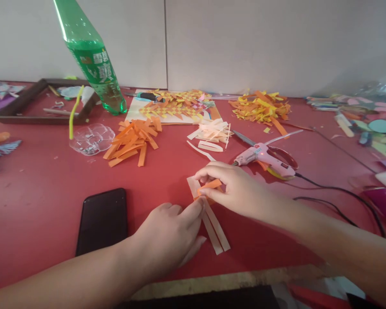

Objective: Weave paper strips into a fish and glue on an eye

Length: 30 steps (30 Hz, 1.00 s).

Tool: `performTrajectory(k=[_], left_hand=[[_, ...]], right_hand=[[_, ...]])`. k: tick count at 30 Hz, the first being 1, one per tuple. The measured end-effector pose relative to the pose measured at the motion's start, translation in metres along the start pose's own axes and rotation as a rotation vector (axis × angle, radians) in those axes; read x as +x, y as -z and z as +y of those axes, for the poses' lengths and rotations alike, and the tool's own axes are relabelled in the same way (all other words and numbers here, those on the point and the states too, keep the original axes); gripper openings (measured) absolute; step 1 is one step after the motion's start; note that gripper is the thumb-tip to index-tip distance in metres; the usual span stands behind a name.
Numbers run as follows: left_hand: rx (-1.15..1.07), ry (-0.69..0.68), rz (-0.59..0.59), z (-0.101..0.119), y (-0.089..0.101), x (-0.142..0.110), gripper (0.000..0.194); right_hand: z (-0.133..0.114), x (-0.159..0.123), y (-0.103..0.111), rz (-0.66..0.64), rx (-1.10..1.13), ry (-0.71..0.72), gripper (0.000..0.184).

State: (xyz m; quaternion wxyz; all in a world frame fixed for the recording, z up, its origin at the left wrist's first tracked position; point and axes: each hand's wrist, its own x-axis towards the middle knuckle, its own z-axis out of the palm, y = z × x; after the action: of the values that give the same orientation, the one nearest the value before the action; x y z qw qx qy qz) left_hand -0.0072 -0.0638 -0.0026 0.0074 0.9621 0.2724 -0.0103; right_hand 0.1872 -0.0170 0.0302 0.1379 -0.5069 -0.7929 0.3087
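Observation:
A cream paper strip (217,229), slit lengthwise, lies at a slant on the red table. An orange paper strip (212,184) crosses its upper part, one end lifted and folded back. My right hand (230,186) is closed in a pinch on this orange strip, from above and the right. From the left, my left hand (176,227) is closed, its fingertips holding the cream strip down where the orange one crosses; its thumb sits lower, beside the strip. Loose cream strips (212,131) and a pile of orange strips (135,139) lie just beyond my hands.
A pink glue gun (263,159) with a black cord lies right, beside scissors (242,137). A phone (103,221) lies left. Behind stand a green bottle (96,64), a dark frame (35,118), a clear tray (93,139), a woven paper piece (170,112) and yellow-orange strips (260,107).

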Motion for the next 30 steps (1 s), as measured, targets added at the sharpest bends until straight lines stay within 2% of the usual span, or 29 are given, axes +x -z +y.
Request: performTrajectory(k=[6, 10, 19, 23, 28, 30], left_hand=[[0.007, -0.004, -0.006, 0.0, -0.001, 0.0, 0.045], [0.001, -0.012, 0.0, -0.001, 0.001, 0.0, 0.046], [-0.042, -0.001, 0.034, 0.0, -0.001, 0.0, 0.043], [-0.087, 0.029, 0.098, -0.001, -0.002, -0.002, 0.039], [-0.109, -0.018, 0.279, -0.004, -0.005, -0.002, 0.037], [-0.131, -0.022, 0.304, -0.004, -0.007, -0.001, 0.039]], right_hand=[[0.003, -0.001, -0.005, 0.017, -0.011, -0.118, 0.009], [0.003, 0.0, -0.008, 0.003, 0.033, -0.184, 0.011], [0.013, -0.001, -0.017, 0.066, 0.065, -0.199, 0.021], [0.014, -0.002, -0.017, 0.063, 0.06, -0.198, 0.023], [0.015, -0.001, -0.017, 0.058, 0.067, -0.186, 0.022], [0.016, -0.001, -0.017, 0.071, 0.052, -0.175, 0.023]])
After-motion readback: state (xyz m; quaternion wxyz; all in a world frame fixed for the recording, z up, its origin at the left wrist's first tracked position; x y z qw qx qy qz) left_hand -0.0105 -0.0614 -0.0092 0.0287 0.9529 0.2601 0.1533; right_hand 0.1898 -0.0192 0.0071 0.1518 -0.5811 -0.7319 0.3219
